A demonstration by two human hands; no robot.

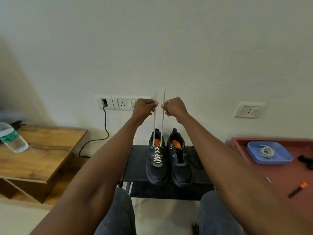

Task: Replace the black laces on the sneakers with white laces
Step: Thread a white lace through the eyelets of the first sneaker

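Two dark sneakers stand side by side on a black rack (138, 168), toes toward me. The left sneaker (156, 168) has a white lace (157, 154) crossed through its eyelets. Both lace ends run straight up, taut. My left hand (144, 108) pinches the left end and my right hand (174, 107) pinches the right end, high above the shoe, tips sticking out above my fingers. The right sneaker (180, 167) shows no lace. A coiled white lace (266, 151) lies in a blue tray (284, 156). A black lace (194, 160) lies on the rack beside the right sneaker.
A wooden table (42, 153) at the left holds a plastic water bottle (11, 138). A red tray (279, 177) at the right carries the blue tray, a black-and-orange tool (298, 189) and a dark object (306, 160). A cable (101, 133) hangs from wall sockets (118, 103).
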